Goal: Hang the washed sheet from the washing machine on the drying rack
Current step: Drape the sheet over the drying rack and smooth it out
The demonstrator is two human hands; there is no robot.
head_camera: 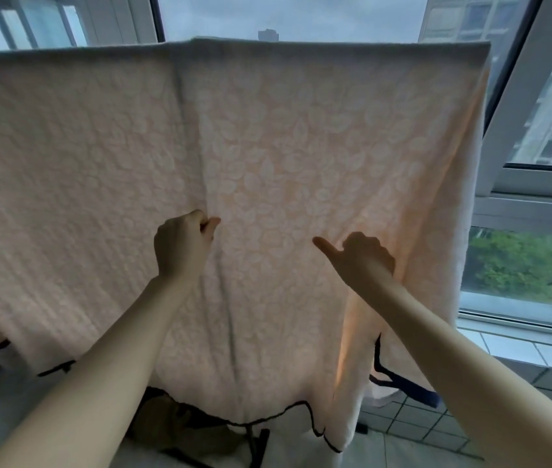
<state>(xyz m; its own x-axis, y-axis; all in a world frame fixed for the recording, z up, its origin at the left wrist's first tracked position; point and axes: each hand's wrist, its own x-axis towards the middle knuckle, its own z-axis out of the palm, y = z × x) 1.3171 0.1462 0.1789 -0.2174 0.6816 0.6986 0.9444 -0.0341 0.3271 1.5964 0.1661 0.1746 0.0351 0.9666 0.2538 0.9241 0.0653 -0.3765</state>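
Observation:
A pale peach sheet (284, 146) with a leaf pattern and a dark trimmed hem hangs draped over a high bar that the cloth hides, filling most of the view. My left hand (181, 244) pinches a vertical fold of the sheet near its middle between thumb and curled fingers. My right hand (360, 256) grips a fold of the sheet further right with curled fingers, its thumb sticking out to the left. The drying rack shows only as dark bars (403, 386) below the hem at the lower right.
Large windows (538, 170) with white frames stand behind and to the right of the sheet, with buildings and trees outside. A tiled sill (517, 349) and tiled floor (413, 423) lie at the lower right. Dark objects sit low under the hem.

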